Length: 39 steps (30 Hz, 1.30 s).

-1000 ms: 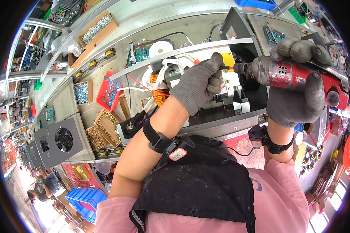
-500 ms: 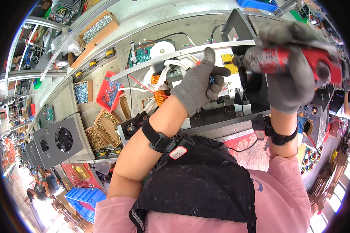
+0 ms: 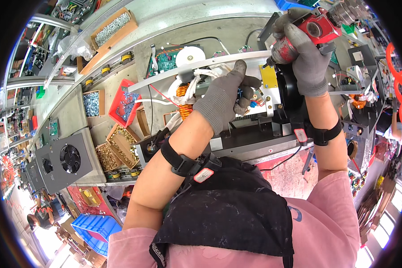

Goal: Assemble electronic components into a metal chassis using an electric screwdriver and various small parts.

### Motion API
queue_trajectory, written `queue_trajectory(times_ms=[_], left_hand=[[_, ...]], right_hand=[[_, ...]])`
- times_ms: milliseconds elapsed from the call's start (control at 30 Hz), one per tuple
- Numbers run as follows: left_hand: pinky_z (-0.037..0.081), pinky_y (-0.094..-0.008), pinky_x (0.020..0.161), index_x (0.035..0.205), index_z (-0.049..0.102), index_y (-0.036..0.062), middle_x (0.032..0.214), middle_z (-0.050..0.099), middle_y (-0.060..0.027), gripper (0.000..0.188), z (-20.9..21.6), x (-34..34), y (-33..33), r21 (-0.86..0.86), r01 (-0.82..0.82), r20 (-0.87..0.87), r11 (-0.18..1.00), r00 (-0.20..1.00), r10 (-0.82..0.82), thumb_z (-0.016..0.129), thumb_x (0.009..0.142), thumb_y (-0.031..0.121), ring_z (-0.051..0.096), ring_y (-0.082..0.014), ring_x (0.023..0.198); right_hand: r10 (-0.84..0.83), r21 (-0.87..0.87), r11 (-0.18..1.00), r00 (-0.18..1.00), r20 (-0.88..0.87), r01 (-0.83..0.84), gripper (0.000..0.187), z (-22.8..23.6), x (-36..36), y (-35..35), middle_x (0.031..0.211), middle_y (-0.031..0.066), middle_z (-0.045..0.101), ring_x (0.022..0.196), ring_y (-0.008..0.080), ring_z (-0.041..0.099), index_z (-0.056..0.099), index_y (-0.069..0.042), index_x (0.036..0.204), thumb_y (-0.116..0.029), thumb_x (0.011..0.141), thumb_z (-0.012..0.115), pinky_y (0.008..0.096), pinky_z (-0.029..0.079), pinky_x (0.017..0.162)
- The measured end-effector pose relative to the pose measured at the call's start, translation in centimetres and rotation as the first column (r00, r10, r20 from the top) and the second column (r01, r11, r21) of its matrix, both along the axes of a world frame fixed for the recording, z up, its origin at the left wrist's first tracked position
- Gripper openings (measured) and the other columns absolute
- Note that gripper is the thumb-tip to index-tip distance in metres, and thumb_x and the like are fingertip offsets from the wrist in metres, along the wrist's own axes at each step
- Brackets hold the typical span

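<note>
My right hand (image 3: 309, 60), in a grey glove, grips a red power screwdriver (image 3: 324, 27). Its narrow tip points down-left at the upper end of a yellow plate (image 3: 268, 77); whether they touch I cannot tell. My gloved left hand (image 3: 222, 99) rests over the middle of a black metal chassis (image 3: 250, 142), fingers curled and thumb raised. What those fingers hold, if anything, is hidden; small blue parts show beside them. White cables (image 3: 213, 72) and a copper-coloured coil (image 3: 183, 96) lie left of that hand. A long metal bar (image 3: 165, 76) crosses just beyond it.
Left of the chassis stand a red bin (image 3: 116, 108) of screws and cardboard boxes of brass-coloured fasteners (image 3: 106, 157). A grey fan panel (image 3: 79, 163) lies farther left. At the back is a box of silver screws (image 3: 114, 30). An orange coiled hose (image 3: 395, 80) hangs at right.
My right hand has swung the screwdriver so its body now tilts up to the far right, and its tip has moved slightly left. My left hand has barely moved.
</note>
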State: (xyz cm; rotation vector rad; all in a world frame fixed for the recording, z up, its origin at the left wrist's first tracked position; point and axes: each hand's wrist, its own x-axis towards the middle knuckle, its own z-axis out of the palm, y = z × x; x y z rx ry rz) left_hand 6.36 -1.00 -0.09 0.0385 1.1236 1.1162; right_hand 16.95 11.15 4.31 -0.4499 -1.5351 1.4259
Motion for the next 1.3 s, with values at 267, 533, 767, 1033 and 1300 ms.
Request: queue_trajectory(times_ms=[267,533,767,1033,1300], left_hand=[[0.024,-0.0216,0.035,0.090,0.060,-0.0041,0.058,0.047,-0.0028,0.049,-0.1,-0.2,0.1,-0.012,-0.013,0.040,1.000,0.999,0.014,0.044,0.094,0.043,0.035,-0.0080,0.042],[0.043,-0.0235,0.048,0.104,0.054,-0.0076,0.074,0.056,-0.0104,0.033,-0.6,-0.1,-0.3,0.114,0.018,0.083,0.993,0.996,-0.028,0.048,0.093,0.023,0.051,-0.0146,0.058],[0.058,-0.0339,0.074,0.118,0.043,-0.0120,0.102,0.057,-0.0243,0.033,-1.1,-0.7,-0.9,0.266,-0.120,0.159,0.957,0.984,0.080,0.047,0.091,0.007,0.063,-0.0294,0.085],[0.055,-0.0260,0.059,0.114,0.048,-0.0102,0.091,0.059,-0.0190,0.032,0.4,-1.4,-1.1,0.192,0.025,-0.082,0.981,0.997,-0.009,0.050,0.092,0.013,0.062,-0.0212,0.079],[0.036,-0.0189,0.045,0.104,0.056,-0.0044,0.074,0.053,-0.0048,0.028,-0.2,-0.5,-1.4,0.240,-0.134,-0.071,0.961,0.985,0.155,0.058,0.089,0.019,0.043,-0.0090,0.054]], right_hand=[[-0.081,-0.120,0.989,0.996,0.041,0.085,0.019,0.5,-0.3,-0.1,0.067,0.0064,0.056,0.046,0.0099,0.050,0.052,-0.003,0.090,-0.015,0.077,0.060,0.0223,0.041,0.040],[0.052,0.152,0.986,0.994,0.091,-0.065,0.021,-1.9,0.7,2.1,0.086,0.0115,0.064,0.077,0.0184,0.062,0.056,-0.001,0.101,-0.008,0.081,0.057,0.0318,0.051,0.071],[0.037,0.062,0.997,0.993,0.110,-0.044,0.020,-2.2,0.4,2.1,0.083,0.0104,0.064,0.074,0.0174,0.063,0.057,-0.002,0.098,-0.010,0.080,0.059,0.0299,0.052,0.066],[0.111,0.094,0.988,0.988,0.104,-0.121,0.025,-2.0,0.4,2.1,0.085,0.0103,0.064,0.075,0.0170,0.062,0.055,0.000,0.102,-0.007,0.079,0.061,0.0290,0.052,0.069],[-0.013,0.157,0.987,0.982,-0.187,0.042,0.034,2.6,3.4,-0.9,0.099,0.0163,0.060,0.095,0.0262,0.057,0.049,0.001,0.114,-0.014,0.085,0.050,0.0381,0.045,0.085]])
